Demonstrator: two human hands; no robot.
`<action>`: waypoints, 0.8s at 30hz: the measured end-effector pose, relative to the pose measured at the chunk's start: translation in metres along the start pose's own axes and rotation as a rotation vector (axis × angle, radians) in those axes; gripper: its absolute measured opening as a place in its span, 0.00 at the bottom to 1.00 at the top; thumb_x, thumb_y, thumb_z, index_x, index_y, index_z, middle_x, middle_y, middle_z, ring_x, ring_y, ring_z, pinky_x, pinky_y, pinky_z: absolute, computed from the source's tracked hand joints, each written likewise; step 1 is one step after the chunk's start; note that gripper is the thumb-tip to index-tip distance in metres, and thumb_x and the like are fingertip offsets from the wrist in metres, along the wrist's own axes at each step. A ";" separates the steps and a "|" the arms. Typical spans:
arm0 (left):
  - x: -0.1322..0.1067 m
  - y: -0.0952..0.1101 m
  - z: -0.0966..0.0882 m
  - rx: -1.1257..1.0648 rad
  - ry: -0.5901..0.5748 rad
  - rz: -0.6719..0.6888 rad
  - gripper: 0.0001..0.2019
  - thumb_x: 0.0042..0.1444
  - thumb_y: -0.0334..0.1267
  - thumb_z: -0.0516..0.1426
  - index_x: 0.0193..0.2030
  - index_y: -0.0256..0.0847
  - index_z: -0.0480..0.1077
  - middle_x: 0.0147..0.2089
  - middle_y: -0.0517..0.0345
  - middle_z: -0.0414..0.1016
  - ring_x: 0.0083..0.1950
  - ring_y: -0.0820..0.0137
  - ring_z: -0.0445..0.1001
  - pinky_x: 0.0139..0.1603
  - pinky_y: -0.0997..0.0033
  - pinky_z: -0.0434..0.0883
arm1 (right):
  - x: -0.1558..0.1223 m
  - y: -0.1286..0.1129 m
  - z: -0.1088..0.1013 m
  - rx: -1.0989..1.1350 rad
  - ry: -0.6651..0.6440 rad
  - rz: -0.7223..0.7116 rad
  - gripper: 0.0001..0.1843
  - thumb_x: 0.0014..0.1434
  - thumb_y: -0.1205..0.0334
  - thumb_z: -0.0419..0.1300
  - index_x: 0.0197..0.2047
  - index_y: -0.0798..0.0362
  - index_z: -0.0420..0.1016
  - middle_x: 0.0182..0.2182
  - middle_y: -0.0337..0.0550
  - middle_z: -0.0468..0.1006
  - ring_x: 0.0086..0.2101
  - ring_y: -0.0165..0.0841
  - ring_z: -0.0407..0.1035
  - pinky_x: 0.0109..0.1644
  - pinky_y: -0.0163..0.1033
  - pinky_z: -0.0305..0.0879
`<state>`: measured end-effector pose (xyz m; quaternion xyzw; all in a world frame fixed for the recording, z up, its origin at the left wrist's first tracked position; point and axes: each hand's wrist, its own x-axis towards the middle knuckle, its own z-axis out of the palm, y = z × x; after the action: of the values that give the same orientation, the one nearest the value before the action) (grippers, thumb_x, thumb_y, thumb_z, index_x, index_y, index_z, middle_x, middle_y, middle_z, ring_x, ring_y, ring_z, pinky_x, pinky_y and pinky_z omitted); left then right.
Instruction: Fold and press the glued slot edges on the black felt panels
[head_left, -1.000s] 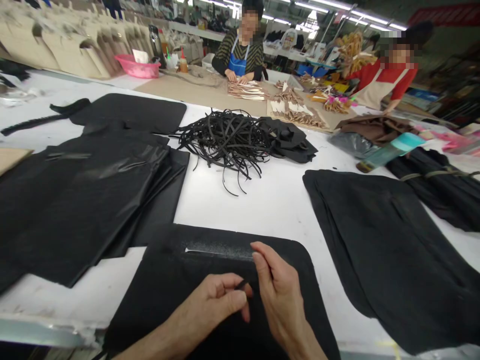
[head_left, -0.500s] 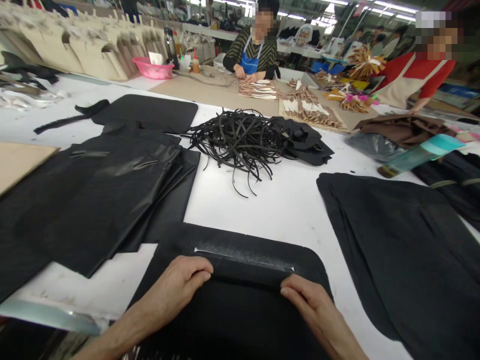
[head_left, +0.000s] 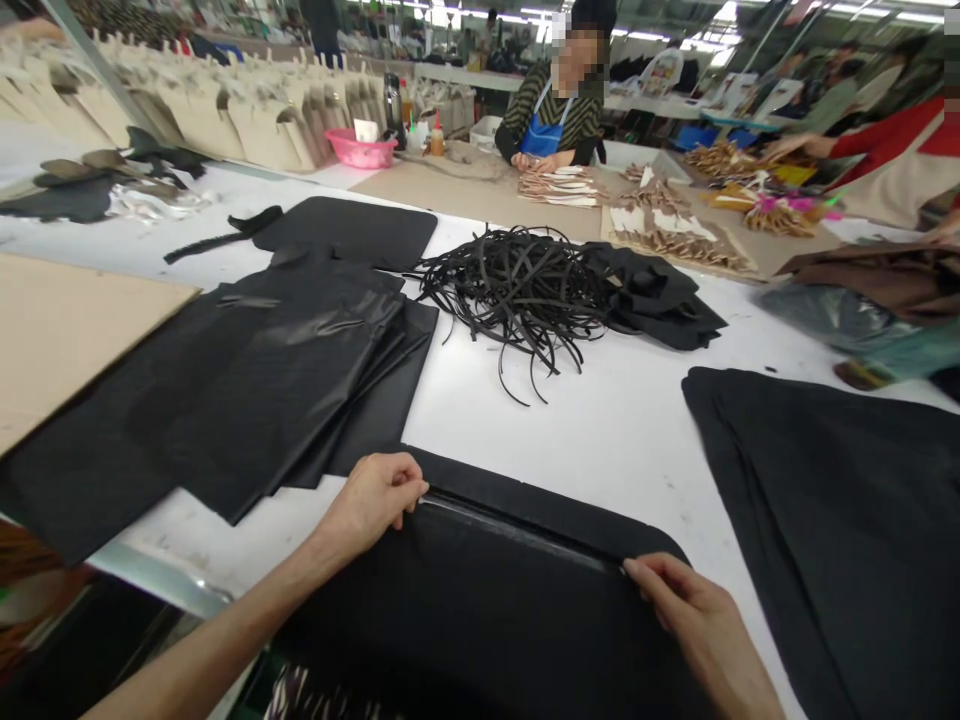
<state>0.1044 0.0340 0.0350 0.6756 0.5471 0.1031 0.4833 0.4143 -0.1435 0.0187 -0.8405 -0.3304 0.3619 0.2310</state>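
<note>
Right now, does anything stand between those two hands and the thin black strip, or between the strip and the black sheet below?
Nothing visible does. The left hand and right hand appear to pinch the thin black strip at its ends, over the black sheet. The tangled pile lies apart, farther across the table.

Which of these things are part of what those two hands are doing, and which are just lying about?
Part of the job:
left hand and right hand
thin black strip stretched between them
black panel beneath
probably the tangled black strips

Apparently just lying about:
pink basin
dark flask
brown cloth
</note>
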 end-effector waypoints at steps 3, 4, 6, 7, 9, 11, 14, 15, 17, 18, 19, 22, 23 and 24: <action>0.002 -0.001 0.001 0.035 -0.002 -0.013 0.09 0.50 0.42 0.49 0.24 0.41 0.63 0.18 0.64 0.68 0.16 0.72 0.65 0.18 0.75 0.58 | 0.002 -0.001 0.003 0.005 0.027 -0.021 0.23 0.51 0.37 0.52 0.28 0.50 0.71 0.20 0.35 0.63 0.23 0.31 0.57 0.26 0.36 0.53; 0.002 0.000 0.001 0.055 0.001 -0.014 0.09 0.51 0.41 0.49 0.24 0.42 0.63 0.18 0.64 0.67 0.15 0.72 0.65 0.18 0.75 0.58 | 0.002 -0.001 0.004 0.003 0.036 -0.039 0.23 0.52 0.38 0.51 0.29 0.50 0.70 0.20 0.35 0.64 0.23 0.31 0.58 0.26 0.36 0.54; 0.000 0.003 0.000 0.095 0.009 -0.014 0.08 0.52 0.38 0.47 0.24 0.42 0.62 0.18 0.65 0.66 0.15 0.73 0.64 0.19 0.75 0.57 | 0.003 -0.001 0.005 -0.016 0.051 -0.068 0.22 0.53 0.39 0.51 0.29 0.50 0.70 0.21 0.36 0.67 0.24 0.32 0.60 0.27 0.36 0.55; 0.000 0.004 0.000 0.114 0.013 -0.013 0.08 0.52 0.37 0.47 0.25 0.42 0.62 0.18 0.65 0.66 0.16 0.73 0.64 0.19 0.75 0.57 | 0.003 -0.001 0.006 -0.034 0.058 -0.072 0.22 0.53 0.40 0.51 0.29 0.50 0.70 0.21 0.36 0.67 0.24 0.32 0.61 0.27 0.36 0.56; -0.001 0.006 0.000 0.145 0.016 -0.015 0.07 0.52 0.35 0.47 0.25 0.42 0.62 0.18 0.65 0.66 0.17 0.73 0.64 0.20 0.75 0.56 | 0.004 0.000 0.008 -0.072 0.063 -0.058 0.21 0.53 0.40 0.50 0.30 0.49 0.70 0.20 0.36 0.68 0.23 0.32 0.61 0.26 0.36 0.56; -0.001 0.007 -0.001 0.170 0.012 -0.018 0.07 0.52 0.34 0.47 0.25 0.42 0.62 0.18 0.65 0.65 0.17 0.73 0.64 0.21 0.75 0.56 | 0.004 0.001 0.009 -0.112 0.060 -0.045 0.22 0.53 0.39 0.50 0.30 0.49 0.70 0.20 0.35 0.67 0.24 0.32 0.61 0.27 0.36 0.56; 0.001 0.006 -0.001 0.205 0.005 -0.017 0.07 0.51 0.34 0.48 0.24 0.42 0.62 0.18 0.64 0.66 0.18 0.73 0.64 0.22 0.74 0.56 | 0.004 0.000 0.010 -0.159 0.053 -0.042 0.23 0.54 0.38 0.48 0.31 0.48 0.69 0.21 0.35 0.67 0.26 0.33 0.62 0.29 0.36 0.56; 0.002 0.005 -0.002 0.216 0.005 -0.016 0.07 0.51 0.34 0.48 0.24 0.42 0.62 0.18 0.65 0.66 0.18 0.73 0.64 0.22 0.74 0.55 | 0.004 -0.001 0.010 -0.167 0.050 -0.040 0.23 0.54 0.37 0.48 0.31 0.48 0.69 0.22 0.35 0.67 0.26 0.33 0.62 0.30 0.36 0.56; 0.004 0.004 -0.002 0.239 0.009 -0.013 0.07 0.51 0.35 0.49 0.24 0.42 0.62 0.19 0.65 0.66 0.19 0.73 0.64 0.22 0.74 0.55 | 0.004 -0.002 0.011 -0.176 0.049 -0.034 0.23 0.55 0.37 0.47 0.30 0.48 0.68 0.22 0.35 0.66 0.26 0.33 0.61 0.30 0.37 0.56; 0.005 0.003 -0.002 0.251 0.011 -0.009 0.07 0.51 0.35 0.49 0.24 0.42 0.62 0.19 0.65 0.66 0.19 0.73 0.64 0.23 0.74 0.55 | 0.004 -0.003 0.011 -0.178 0.051 -0.034 0.23 0.55 0.37 0.47 0.29 0.48 0.68 0.22 0.35 0.66 0.26 0.33 0.60 0.29 0.37 0.56; 0.006 0.002 -0.002 0.263 0.014 -0.005 0.07 0.51 0.35 0.49 0.24 0.42 0.62 0.19 0.65 0.66 0.20 0.72 0.64 0.23 0.74 0.55 | 0.004 -0.003 0.011 -0.181 0.055 -0.035 0.23 0.55 0.37 0.47 0.28 0.48 0.67 0.21 0.35 0.65 0.25 0.33 0.60 0.29 0.36 0.56; 0.007 -0.001 -0.001 0.302 0.016 0.013 0.07 0.51 0.35 0.49 0.24 0.42 0.62 0.19 0.65 0.65 0.21 0.72 0.65 0.24 0.73 0.55 | 0.003 -0.006 0.011 -0.181 0.076 -0.051 0.22 0.55 0.39 0.48 0.27 0.49 0.66 0.20 0.34 0.63 0.24 0.32 0.59 0.28 0.36 0.55; 0.007 -0.001 -0.001 0.317 0.016 0.020 0.07 0.51 0.35 0.49 0.24 0.42 0.61 0.19 0.65 0.65 0.22 0.72 0.65 0.25 0.73 0.55 | 0.003 -0.007 0.011 -0.174 0.083 -0.060 0.22 0.55 0.40 0.48 0.26 0.49 0.66 0.20 0.34 0.63 0.24 0.32 0.59 0.28 0.36 0.55; 0.008 -0.002 -0.001 0.333 0.016 0.027 0.07 0.52 0.35 0.48 0.24 0.42 0.61 0.19 0.65 0.64 0.22 0.71 0.65 0.25 0.73 0.54 | 0.002 -0.009 0.011 -0.166 0.091 -0.069 0.21 0.56 0.40 0.49 0.26 0.49 0.66 0.20 0.34 0.62 0.24 0.31 0.58 0.28 0.36 0.54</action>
<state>0.1052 0.0407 0.0306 0.7528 0.5515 0.0229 0.3587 0.4040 -0.1345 0.0163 -0.8606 -0.3769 0.2865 0.1878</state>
